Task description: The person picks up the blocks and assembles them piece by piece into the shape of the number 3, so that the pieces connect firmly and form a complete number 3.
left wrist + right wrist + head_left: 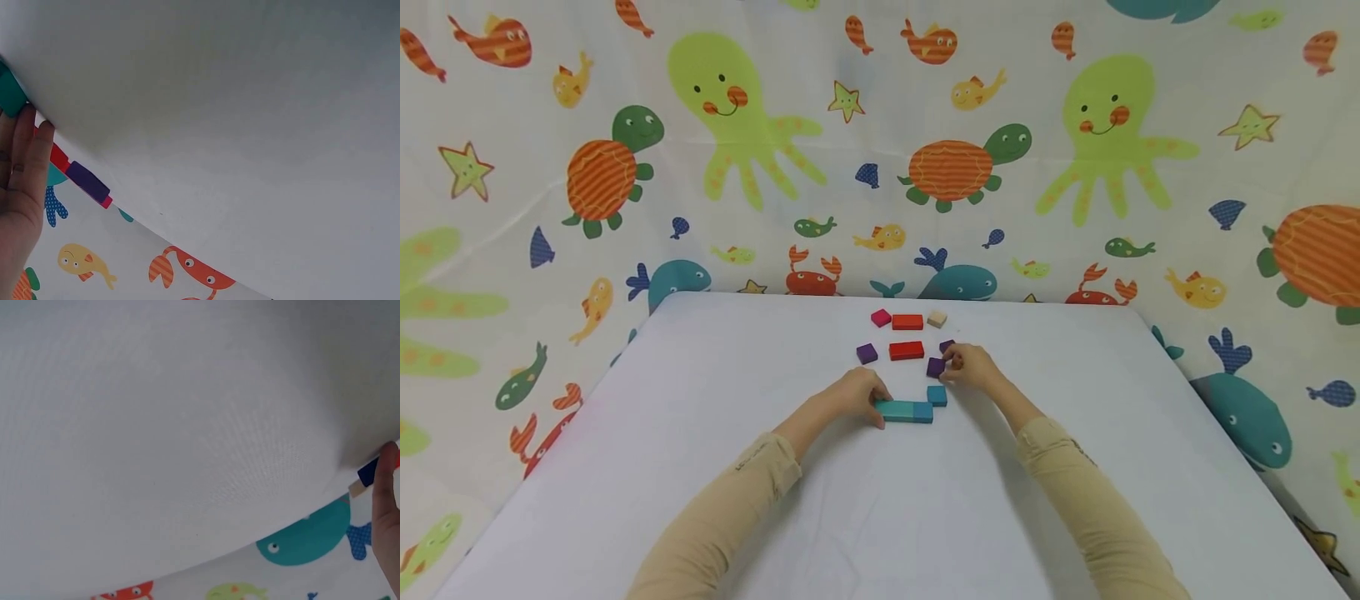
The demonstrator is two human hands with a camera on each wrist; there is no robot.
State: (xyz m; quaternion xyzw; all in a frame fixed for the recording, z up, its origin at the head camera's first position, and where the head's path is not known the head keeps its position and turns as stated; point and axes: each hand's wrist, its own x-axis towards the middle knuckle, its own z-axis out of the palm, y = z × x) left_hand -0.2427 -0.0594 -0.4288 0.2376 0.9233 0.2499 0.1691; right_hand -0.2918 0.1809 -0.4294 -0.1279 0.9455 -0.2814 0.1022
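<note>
My left hand (pixel 856 393) pinches the left end of a long teal block (pixel 897 410) lying on the table; the block's end also shows in the left wrist view. A blue cube (pixel 922 412) sits flush at its right end. Just behind that stands another blue cube (pixel 937 396). With its fingertips, my right hand (pixel 972 367) pinches a purple cube (pixel 936 367). A second purple cube (pixel 947 346) lies just beyond, partly hidden by the fingers. In the right wrist view, only part of the right hand (pixel 386 500) appears at the edge.
Farther back lie two red blocks (pixel 906 351), one behind the other. A purple cube (pixel 867 354) is left of the nearer one. The farther one lies between a pink cube (pixel 881 317) and a beige cube (pixel 937 319). A sea-animal curtain (pixel 850 142) hangs behind the white table (pixel 760 342).
</note>
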